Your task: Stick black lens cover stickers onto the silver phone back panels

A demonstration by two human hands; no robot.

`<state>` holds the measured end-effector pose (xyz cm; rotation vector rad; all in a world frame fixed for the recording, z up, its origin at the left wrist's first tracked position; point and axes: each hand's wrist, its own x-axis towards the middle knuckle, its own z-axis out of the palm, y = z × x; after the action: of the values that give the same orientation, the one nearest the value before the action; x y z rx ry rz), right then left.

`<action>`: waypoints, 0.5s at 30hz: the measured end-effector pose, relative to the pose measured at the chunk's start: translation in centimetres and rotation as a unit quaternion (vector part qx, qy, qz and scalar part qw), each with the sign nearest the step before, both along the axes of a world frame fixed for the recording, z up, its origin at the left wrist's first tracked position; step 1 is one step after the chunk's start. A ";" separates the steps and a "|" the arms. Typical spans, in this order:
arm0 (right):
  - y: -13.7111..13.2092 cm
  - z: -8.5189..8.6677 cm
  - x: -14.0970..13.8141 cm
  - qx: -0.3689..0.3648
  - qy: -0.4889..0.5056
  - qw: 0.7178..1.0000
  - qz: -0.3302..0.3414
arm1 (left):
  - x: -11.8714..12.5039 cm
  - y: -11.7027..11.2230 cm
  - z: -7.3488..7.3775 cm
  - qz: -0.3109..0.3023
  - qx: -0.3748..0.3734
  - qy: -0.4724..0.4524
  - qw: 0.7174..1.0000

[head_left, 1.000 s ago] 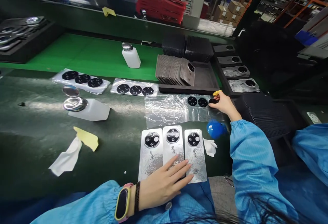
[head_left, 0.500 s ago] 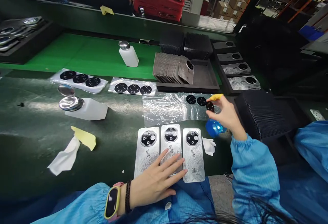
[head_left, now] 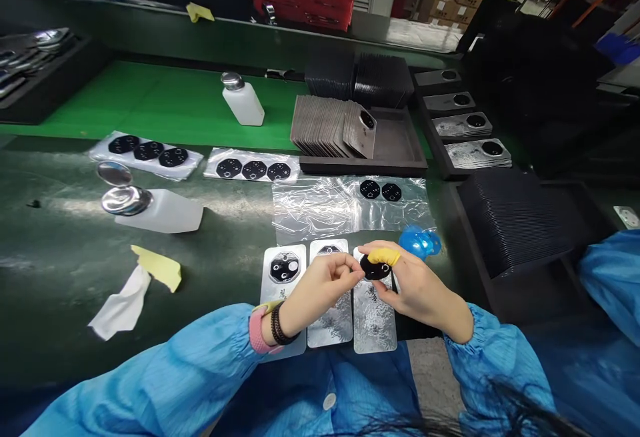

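Three silvery phone back covers lie side by side in front of me: the left cover (head_left: 267,293), the middle cover (head_left: 330,323) and the right cover (head_left: 375,323). Over the top of the right one, my right hand (head_left: 423,283), with a yellow finger cot, holds a black octagonal sticker (head_left: 373,269) between thumb and fingers. My left hand (head_left: 325,287) pinches at the sticker's left edge, its fingertips closed together. Two similar black stickers (head_left: 370,189) lie on a clear plastic sheet (head_left: 320,207) beyond. The right cover's camera area is mostly hidden.
A blue round plastic item (head_left: 419,242) sits beside my right hand. White bottles (head_left: 170,211) stand or lie left. Behind is a dark tray (head_left: 395,137) of upright covers; black stacked trays (head_left: 515,223) are at right. A blue sleeve (head_left: 613,283) shows at the right edge.
My right hand has brought the black sticker from the plastic sheet down to the right cover. My left hand has lifted off the covers and closed at the sticker's edge.
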<state>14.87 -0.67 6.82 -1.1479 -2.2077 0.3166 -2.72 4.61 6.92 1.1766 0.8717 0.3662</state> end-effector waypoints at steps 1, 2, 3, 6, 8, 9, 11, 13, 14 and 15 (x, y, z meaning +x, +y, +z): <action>0.0 0.1 0.0 0.004 -0.003 1.000 0.001 | 0.0 0.0 0.0 0.005 0.002 -0.002 1.000; -0.1 0.1 0.0 0.005 -0.006 1.000 0.003 | 0.0 0.0 0.0 0.009 0.002 -0.004 1.000; -0.1 0.2 -0.1 0.004 -0.010 1.000 0.003 | -0.1 0.0 0.0 0.010 0.000 -0.005 1.000; -0.1 0.2 -0.2 0.005 -0.015 1.000 0.007 | -0.1 0.1 -0.2 0.003 0.004 -0.002 1.000; 0.0 0.1 -0.2 0.001 -0.009 1.000 0.014 | 0.0 0.2 -0.4 0.006 0.016 -0.001 1.000; 0.1 0.1 -0.1 -0.006 0.001 1.000 0.018 | 0.1 0.2 -0.5 0.011 0.019 -0.001 1.000; 0.4 0.2 0.4 -0.031 0.036 0.999 0.014 | 0.2 0.2 -0.6 0.019 0.017 -0.001 1.000; 0.6 0.3 1.0 -0.063 0.078 0.995 -0.011 | 0.3 0.3 -0.7 0.025 0.003 0.000 1.000; 0.7 0.4 1.4 -0.080 0.094 0.992 -0.026 | 0.4 0.3 -0.7 0.028 -0.006 0.001 1.000; 0.7 0.4 1.7 -0.094 0.105 0.989 -0.039 | 0.4 0.3 -0.8 0.031 -0.015 0.001 0.999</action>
<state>16.57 0.04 7.25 -1.2356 -1.9774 0.5949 -2.34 4.96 6.16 1.1250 0.9127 0.4014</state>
